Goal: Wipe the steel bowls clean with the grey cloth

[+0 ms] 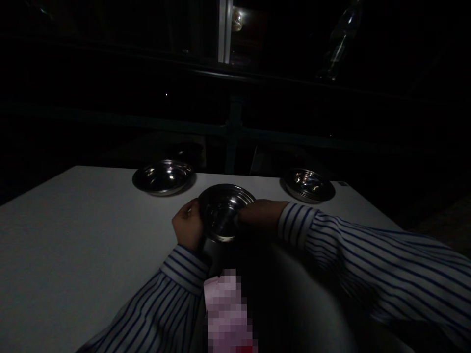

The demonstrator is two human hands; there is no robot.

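Observation:
A shiny metal bowl [221,223] is in the middle, tilted so that its inside faces me. My left hand [188,225] is closed on the bowl's left rim. At the bowl's right side, my right hand [259,213] reaches over the rim. Its fingers are in shadow, and I cannot make out whether they grip anything. Two more metal bowls stand near the far edge of the white table: one bowl [164,177] at the left and another bowl [309,185] at the right.
The white table [81,245] spreads under the bowls. Behind it, a clear bottle [340,46] stands on a dark ledge at the upper right, near a pale vertical frame [225,32]. A pixelated pink patch [228,314] lies low in the middle. The surroundings are very dark.

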